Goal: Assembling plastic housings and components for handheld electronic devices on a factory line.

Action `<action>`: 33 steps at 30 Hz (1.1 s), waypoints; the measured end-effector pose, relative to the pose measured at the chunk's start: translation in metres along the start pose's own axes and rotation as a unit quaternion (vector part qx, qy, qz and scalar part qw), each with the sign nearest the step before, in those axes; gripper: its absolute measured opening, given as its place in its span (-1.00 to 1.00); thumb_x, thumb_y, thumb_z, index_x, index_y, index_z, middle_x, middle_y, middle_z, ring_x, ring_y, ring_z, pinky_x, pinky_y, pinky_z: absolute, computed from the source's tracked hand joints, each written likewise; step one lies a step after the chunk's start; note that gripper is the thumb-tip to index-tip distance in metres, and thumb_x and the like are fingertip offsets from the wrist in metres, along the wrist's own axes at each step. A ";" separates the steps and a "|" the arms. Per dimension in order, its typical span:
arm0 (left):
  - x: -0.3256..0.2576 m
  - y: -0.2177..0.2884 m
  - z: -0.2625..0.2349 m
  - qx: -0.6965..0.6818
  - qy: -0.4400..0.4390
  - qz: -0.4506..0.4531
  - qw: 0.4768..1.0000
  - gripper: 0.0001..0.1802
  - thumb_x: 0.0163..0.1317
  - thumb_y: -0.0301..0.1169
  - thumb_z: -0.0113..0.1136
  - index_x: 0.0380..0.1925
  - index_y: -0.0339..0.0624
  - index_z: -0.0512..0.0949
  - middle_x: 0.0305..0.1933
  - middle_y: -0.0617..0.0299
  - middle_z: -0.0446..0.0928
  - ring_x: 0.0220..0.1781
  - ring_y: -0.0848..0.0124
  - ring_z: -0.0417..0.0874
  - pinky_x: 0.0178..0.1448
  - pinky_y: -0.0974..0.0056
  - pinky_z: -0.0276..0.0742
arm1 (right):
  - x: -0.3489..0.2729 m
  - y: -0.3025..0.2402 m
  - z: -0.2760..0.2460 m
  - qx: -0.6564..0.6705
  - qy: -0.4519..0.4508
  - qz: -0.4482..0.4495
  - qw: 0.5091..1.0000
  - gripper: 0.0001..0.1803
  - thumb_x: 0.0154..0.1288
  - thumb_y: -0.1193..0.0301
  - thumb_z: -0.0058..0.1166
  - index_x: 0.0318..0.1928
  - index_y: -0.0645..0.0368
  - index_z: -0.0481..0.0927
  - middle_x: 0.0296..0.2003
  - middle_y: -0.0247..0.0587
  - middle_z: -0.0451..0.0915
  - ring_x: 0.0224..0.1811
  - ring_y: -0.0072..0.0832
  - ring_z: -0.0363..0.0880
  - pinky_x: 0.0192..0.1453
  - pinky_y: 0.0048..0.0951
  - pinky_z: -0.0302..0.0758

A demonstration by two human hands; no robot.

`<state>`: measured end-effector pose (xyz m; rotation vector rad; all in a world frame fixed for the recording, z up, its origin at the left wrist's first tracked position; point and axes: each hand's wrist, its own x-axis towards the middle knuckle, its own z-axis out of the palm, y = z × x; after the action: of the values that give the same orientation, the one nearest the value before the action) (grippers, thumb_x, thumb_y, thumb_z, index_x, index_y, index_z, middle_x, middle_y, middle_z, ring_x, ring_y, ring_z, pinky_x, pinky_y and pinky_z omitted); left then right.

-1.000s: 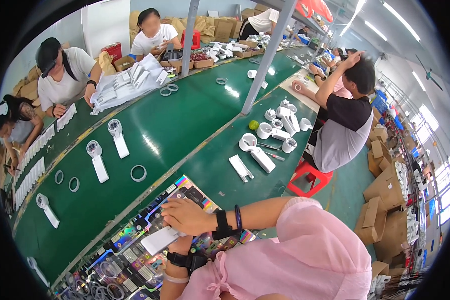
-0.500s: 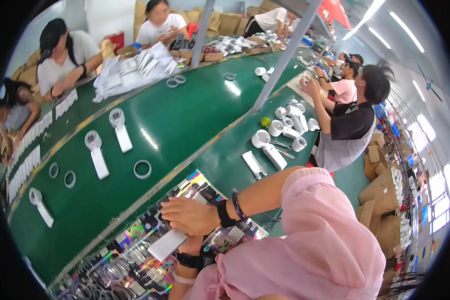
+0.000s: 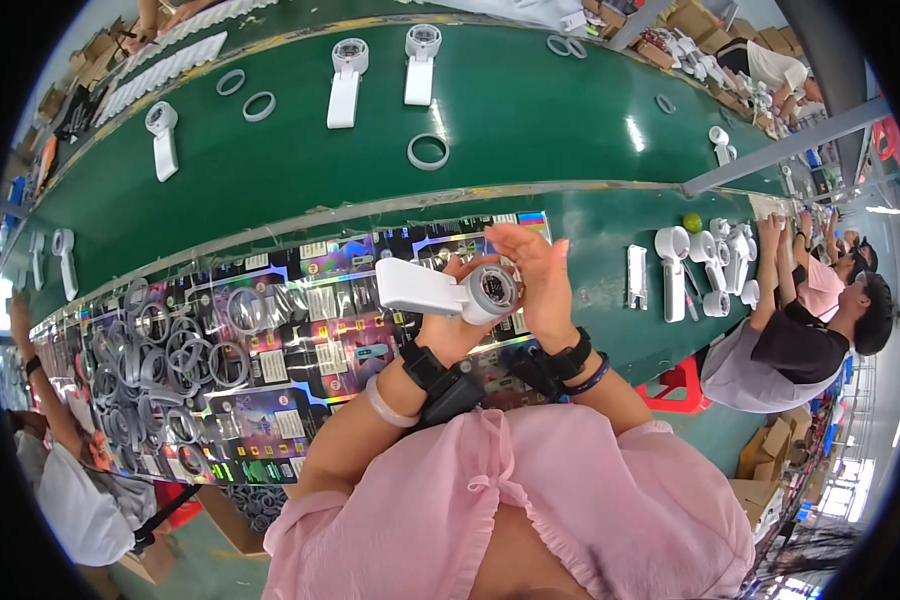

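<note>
A white handheld fan (image 3: pixel 418 288) with a round grey-rimmed head lies across my left hand (image 3: pixel 450 335), its handle pointing left. My left fingers are closed behind the head and partly hidden by it. Beside the head, my right hand (image 3: pixel 547 285) has its palm turned toward the fan and its fingers stretched apart. Whether the right palm touches the rim I cannot tell. Under both hands are shiny printed sheets (image 3: pixel 300 365) covering the work table. A heap of grey rings (image 3: pixel 150 370) rests on these sheets to the left.
Beyond a raised edge (image 3: pixel 370 212), a green belt surface carries several white fans (image 3: pixel 344 95) and loose grey rings (image 3: pixel 428 151). More white fan parts (image 3: pixel 672 270) and a green ball (image 3: pixel 692 222) are at right. A metal post (image 3: pixel 790 145) slants there. Co-workers (image 3: pixel 800 330) sit nearby on both sides.
My view has swung left and down. My right hand has moved off my left wrist area to beside the fan head, and the fan's round head now shows.
</note>
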<state>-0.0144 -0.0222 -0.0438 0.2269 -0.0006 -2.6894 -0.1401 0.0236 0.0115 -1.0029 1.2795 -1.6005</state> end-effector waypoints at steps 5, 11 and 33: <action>-0.003 -0.002 0.012 -0.005 0.041 0.007 0.999 -0.44 0.46 0.08 -0.32 0.02 -0.14 0.46 0.01 0.13 0.55 0.11 0.20 0.56 0.27 -0.09 0.43 | -0.025 -0.022 -0.011 -0.148 -0.006 0.007 0.989 -0.51 0.53 0.13 -0.31 0.03 0.28 0.53 0.02 -0.13 0.54 0.11 -0.37 0.46 0.27 -0.36 0.29; -0.015 -0.002 0.028 0.275 0.094 0.251 0.923 -0.43 0.46 0.10 -0.30 -0.07 -0.17 0.47 -0.21 0.24 0.55 -0.17 0.43 0.58 -0.04 0.27 0.55 | -0.054 -0.058 -0.002 -0.370 -0.003 -0.064 0.927 -0.51 0.50 0.12 -0.22 -0.27 0.27 0.61 -0.32 -0.30 0.62 -0.29 -0.47 0.57 -0.24 -0.52 0.43; -0.017 0.057 0.035 0.489 0.228 0.269 0.798 -0.59 0.40 -0.19 0.02 0.13 -0.20 0.38 0.06 0.23 0.43 0.09 0.40 0.46 0.12 0.25 0.46 | -0.016 -0.058 0.004 -0.021 -0.093 0.256 0.962 -0.43 0.30 0.01 0.12 0.02 0.28 0.43 -0.46 -0.38 0.54 -0.68 -0.71 0.42 -0.72 -0.65 0.30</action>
<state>0.0193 -0.0678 -0.0041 0.9996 -1.1339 -1.7667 -0.1383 0.0448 0.0681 -0.7438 1.3139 -1.0620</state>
